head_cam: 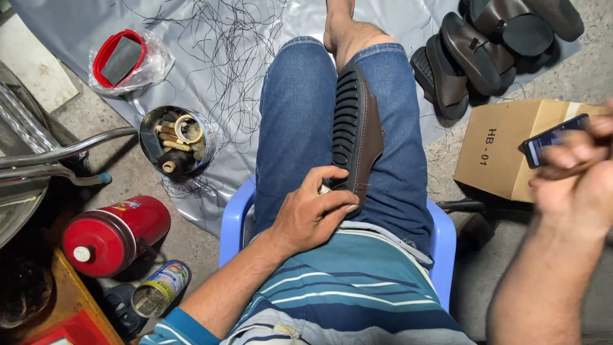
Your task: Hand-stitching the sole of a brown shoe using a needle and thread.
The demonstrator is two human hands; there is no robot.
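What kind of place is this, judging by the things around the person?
Probably a small shoemaking or sandal-repair workplace: the left hand holds a brown leather sandal with a black ribbed sole, dark finished sandals are piled nearby, and loose black threads lie about.

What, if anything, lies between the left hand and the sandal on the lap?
Nothing visible does: the left hand already rests on the near end of the sandal. The right hand is off to the side, holding a phone.
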